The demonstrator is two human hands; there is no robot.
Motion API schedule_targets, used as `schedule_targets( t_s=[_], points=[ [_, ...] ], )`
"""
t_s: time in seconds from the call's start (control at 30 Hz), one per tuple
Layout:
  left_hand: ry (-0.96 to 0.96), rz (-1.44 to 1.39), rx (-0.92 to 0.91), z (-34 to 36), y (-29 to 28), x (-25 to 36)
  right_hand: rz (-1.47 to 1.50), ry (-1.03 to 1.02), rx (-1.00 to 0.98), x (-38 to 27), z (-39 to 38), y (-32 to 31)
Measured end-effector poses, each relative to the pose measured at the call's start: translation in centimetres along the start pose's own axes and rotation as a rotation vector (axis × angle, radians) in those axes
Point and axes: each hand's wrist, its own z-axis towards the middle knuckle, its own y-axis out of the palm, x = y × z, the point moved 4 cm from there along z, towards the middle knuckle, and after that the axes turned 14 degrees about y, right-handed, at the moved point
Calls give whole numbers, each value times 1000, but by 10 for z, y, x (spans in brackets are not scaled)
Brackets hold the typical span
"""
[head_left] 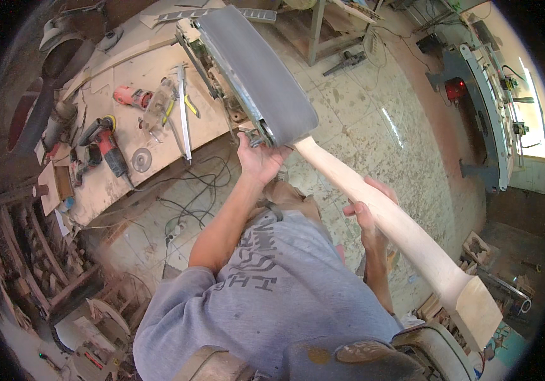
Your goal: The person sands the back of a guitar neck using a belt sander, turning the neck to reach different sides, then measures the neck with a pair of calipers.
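Observation:
A long, pale, curved wooden furniture leg (406,232) slants across the view, its narrow end up against the lower end of a grey belt sander (256,73). A wide, squared block forms its other end, at the lower right. My right hand (372,213) is closed round the leg's middle, thumb on top. My left hand (263,160) is at the narrow end, just below the sander's roller end. Its fingers are curled at the leg's tip and partly hidden by the wood and the machine; the thumb points up beside the sander's metal frame.
On the dusty workbench (203,130) at left lie a red angle grinder (111,149), another red power tool (133,96), a caliper (183,114) and yellow-handled pliers (190,106). Black cables (203,197) trail across the floor. Wooden parts (31,254) are stacked at lower left; a large machine (485,120) stands right.

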Motion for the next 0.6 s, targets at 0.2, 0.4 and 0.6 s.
schedule_targets(
  t_s=[0.2, 0.4, 0.6],
  points=[
    [26, 33, -115, -11, 4, -6, -26, 10, 9, -24, 1, -5],
    [5, -16, -77, -13, 0, -8, -102, -86, -2, -27, -4, -9],
    [34, -46, 143, 2, -3, -1, -270, -244, -31, -7, 19, 0]
  ],
)
